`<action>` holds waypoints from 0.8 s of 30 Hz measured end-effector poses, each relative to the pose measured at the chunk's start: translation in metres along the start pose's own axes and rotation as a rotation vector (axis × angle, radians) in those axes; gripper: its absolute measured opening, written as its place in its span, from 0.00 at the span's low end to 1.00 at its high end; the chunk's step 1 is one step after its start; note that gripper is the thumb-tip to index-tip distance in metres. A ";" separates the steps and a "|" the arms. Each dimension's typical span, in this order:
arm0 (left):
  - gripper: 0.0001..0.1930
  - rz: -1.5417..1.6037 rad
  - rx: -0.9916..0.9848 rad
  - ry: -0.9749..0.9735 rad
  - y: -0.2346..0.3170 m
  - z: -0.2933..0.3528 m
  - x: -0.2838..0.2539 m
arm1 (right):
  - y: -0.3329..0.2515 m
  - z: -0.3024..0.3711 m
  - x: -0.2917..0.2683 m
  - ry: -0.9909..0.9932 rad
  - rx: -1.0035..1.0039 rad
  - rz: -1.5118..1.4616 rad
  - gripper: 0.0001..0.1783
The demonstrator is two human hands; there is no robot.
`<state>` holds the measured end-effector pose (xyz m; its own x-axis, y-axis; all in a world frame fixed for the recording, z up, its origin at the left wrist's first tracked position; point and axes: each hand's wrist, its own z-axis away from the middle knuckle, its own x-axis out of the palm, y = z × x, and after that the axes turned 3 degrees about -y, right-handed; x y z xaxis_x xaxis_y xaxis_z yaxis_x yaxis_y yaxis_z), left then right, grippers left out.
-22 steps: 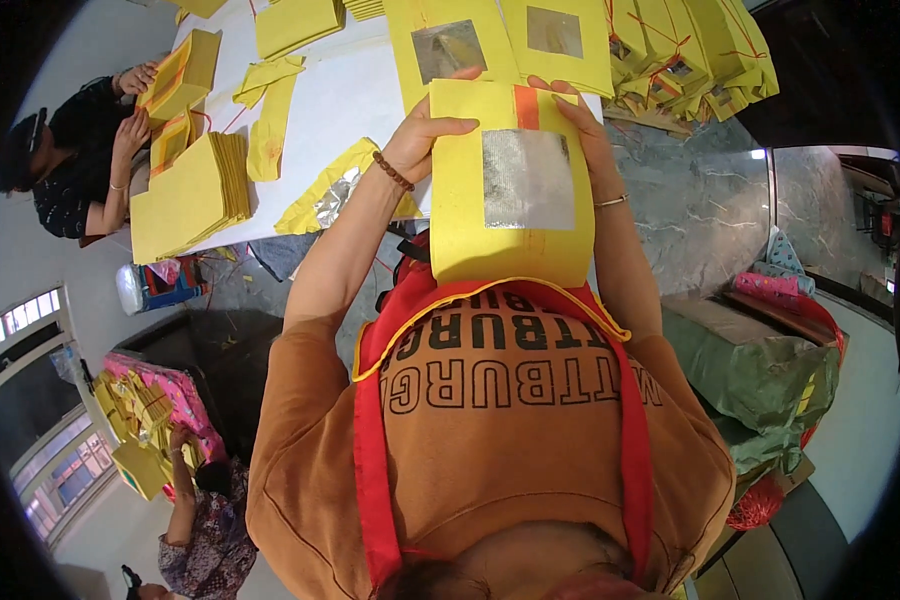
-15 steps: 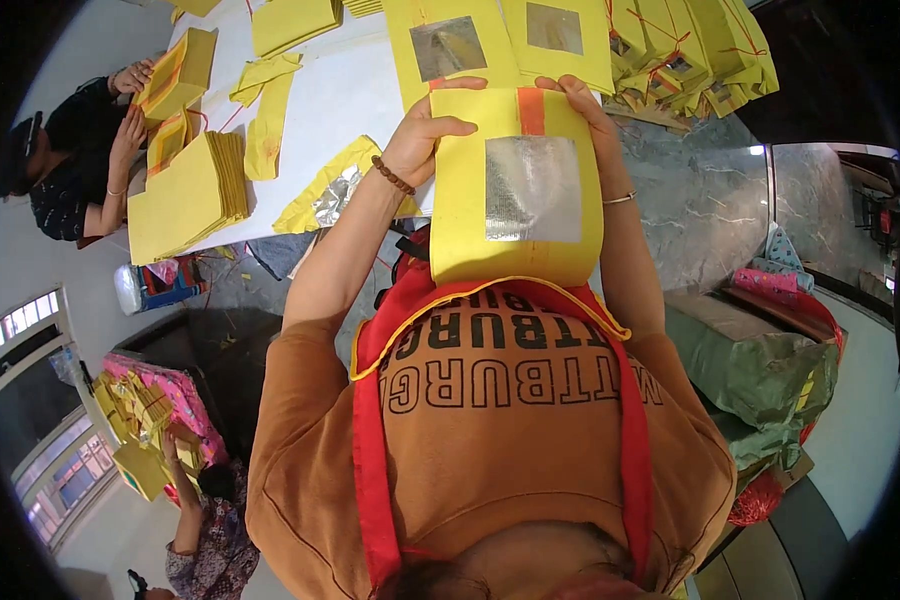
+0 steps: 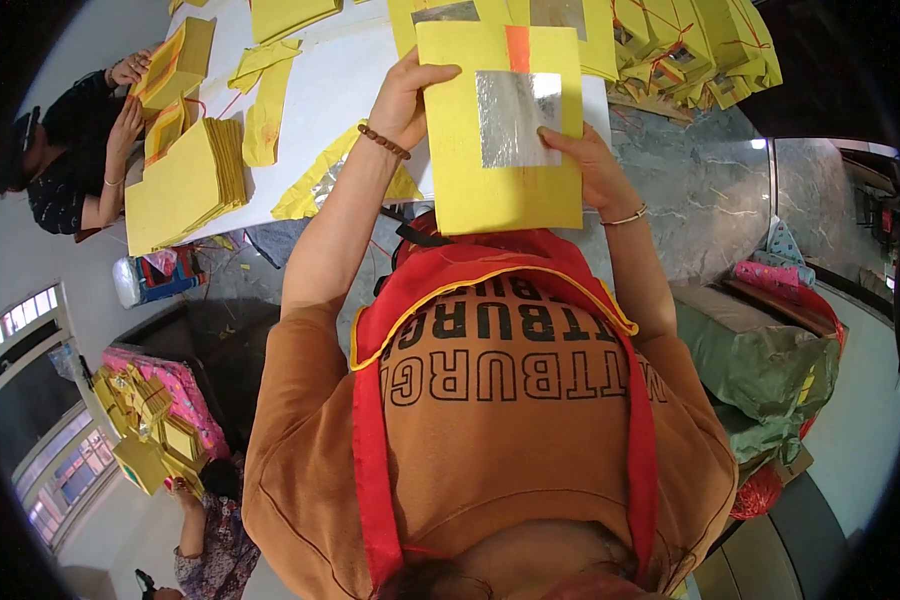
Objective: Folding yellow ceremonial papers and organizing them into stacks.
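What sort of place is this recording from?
Probably a small paper-goods workshop: there is a yellow paper stack on a white table, red-tied yellow bundles at the right, and a co-worker at the left handling a yellow block.

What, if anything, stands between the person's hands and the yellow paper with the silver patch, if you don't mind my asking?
Nothing visible does: the left hand holds the yellow paper at its upper left edge, and the right hand holds its right edge, with the thumb on the silver patch.
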<state>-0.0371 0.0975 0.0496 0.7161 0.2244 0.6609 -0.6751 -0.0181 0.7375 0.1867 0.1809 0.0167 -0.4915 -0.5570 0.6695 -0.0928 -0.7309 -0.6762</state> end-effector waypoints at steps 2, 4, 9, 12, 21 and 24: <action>0.21 -0.109 -0.043 0.008 -0.010 0.005 0.000 | 0.000 -0.001 -0.003 0.059 -0.073 -0.002 0.17; 0.18 -0.320 -0.109 0.041 -0.020 0.012 0.010 | 0.000 -0.003 -0.006 0.083 -0.121 0.008 0.16; 0.20 -0.392 -0.141 -0.002 -0.029 0.006 0.007 | 0.002 -0.002 -0.009 0.128 -0.215 0.039 0.16; 0.17 -0.380 -0.093 -0.014 -0.036 0.007 0.009 | 0.001 0.005 -0.009 0.147 -0.237 0.060 0.15; 0.18 -0.337 -0.160 -0.075 -0.044 0.016 0.012 | 0.000 0.024 -0.019 0.144 -0.143 0.085 0.15; 0.14 -0.680 -0.317 -0.079 -0.047 0.018 0.007 | 0.010 0.031 -0.036 0.174 -0.132 0.113 0.15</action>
<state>0.0032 0.0819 0.0220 0.9957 0.0153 0.0909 -0.0898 0.3835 0.9192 0.2302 0.1820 -0.0047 -0.6457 -0.5479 0.5318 -0.1354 -0.6033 -0.7859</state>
